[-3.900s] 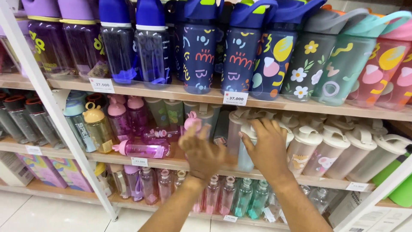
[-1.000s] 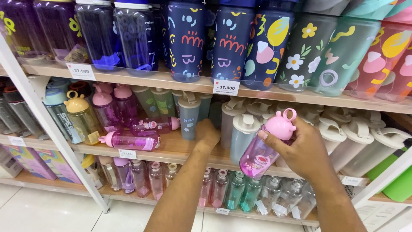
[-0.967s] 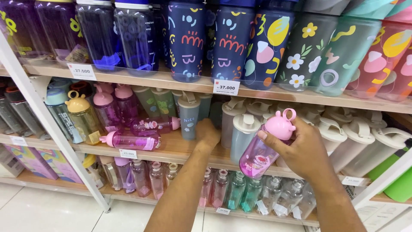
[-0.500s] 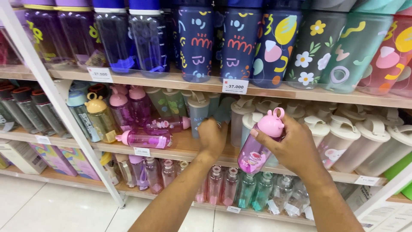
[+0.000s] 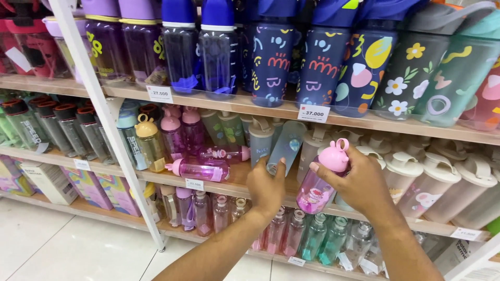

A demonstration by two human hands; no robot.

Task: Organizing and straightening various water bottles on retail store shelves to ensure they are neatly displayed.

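Right hand [image 5: 364, 184] has its grip clamped on a pink bottle [image 5: 319, 179], tilted. Left hand [image 5: 266, 184], fingers loosely apart, touches a pale blue bottle [image 5: 285, 145] on the shelf [image 5: 234, 184].

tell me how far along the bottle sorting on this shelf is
Done: one pink bottle is off the shelf, held tilted in the right hand. In hand: the left hand touches a pale blue-grey bottle leaning on the middle shelf. Left: two pink bottles lie on their sides there.
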